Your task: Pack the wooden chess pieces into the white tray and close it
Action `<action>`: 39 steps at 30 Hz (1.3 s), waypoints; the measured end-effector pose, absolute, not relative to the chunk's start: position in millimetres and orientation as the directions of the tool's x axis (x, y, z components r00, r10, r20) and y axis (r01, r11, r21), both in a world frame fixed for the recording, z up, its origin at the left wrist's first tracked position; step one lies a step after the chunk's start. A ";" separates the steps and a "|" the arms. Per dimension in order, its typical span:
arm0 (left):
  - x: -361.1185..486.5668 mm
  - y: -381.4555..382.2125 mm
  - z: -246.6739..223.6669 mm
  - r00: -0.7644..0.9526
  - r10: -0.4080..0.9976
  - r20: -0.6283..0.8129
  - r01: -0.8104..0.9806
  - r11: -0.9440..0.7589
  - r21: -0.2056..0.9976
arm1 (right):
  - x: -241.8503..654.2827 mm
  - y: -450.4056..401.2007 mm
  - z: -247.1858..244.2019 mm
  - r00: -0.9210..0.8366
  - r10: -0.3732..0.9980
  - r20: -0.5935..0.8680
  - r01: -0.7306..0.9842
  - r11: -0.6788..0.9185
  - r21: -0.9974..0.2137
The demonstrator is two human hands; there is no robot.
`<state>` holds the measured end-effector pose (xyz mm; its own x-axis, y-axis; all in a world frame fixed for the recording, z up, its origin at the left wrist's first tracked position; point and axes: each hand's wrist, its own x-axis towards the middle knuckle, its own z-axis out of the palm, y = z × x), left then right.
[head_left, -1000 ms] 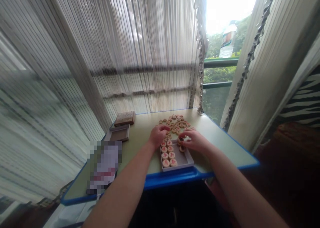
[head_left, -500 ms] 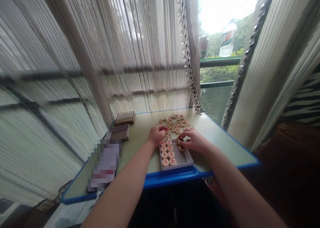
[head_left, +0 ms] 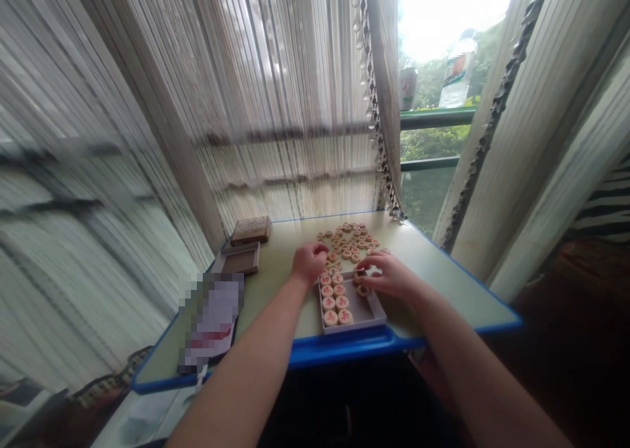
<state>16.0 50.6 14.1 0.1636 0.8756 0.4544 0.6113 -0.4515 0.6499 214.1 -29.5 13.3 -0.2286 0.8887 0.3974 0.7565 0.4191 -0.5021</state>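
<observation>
A shallow pale box (head_left: pixel 364 325) lies by the table's near edge. Round wooden Chinese chess pieces (head_left: pixel 342 302) with red characters fill two columns on its left side. On its right side a single piece (head_left: pixel 363 291) lies near the far end. My right hand (head_left: pixel 386 271) reaches over the box's far right corner, its thumb and fingers closed around another chess piece (head_left: pixel 361 277). Beyond the far left corner, my left hand (head_left: pixel 310 262) is closed with curled fingers; anything inside them is hidden. Loose chess pieces (head_left: pixel 350 244) are scattered past both hands.
A second shallow box part (head_left: pixel 241 260) and a brown patterned box (head_left: pixel 251 230) are at the table's far left. A blurred-out flat item (head_left: pixel 211 320) lies on the left. String curtains hang behind; a can (head_left: pixel 408 88) and a bottle (head_left: pixel 457 71) stand by the window.
The whole view has shifted slightly, moving things to the right in the picture. Both hands stay almost in place over the box; the right one still holds its piece.
</observation>
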 end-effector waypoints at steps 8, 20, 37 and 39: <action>15.3 50.4 14.9 0.146 0.873 0.465 0.637 -0.443 0.631 | 217.8 -29.5 14.0 -0.194 0.880 0.433 0.741 0.421 -0.523; 16.0 36.1 25.5 0.323 0.743 0.587 0.668 -0.618 0.415 | 222.7 -21.8 6.4 0.038 0.901 0.433 0.791 0.237 -0.563; 59.4 115.5 69.6 0.489 0.831 0.265 0.687 -0.554 0.470 | 223.4 -12.2 47.2 -0.054 0.892 0.450 0.758 0.330 -0.563; 66.5 123.5 69.9 0.521 0.819 0.239 0.677 -0.567 0.469 | 224.9 4.0 49.9 -0.050 0.917 0.395 0.814 0.266 -0.516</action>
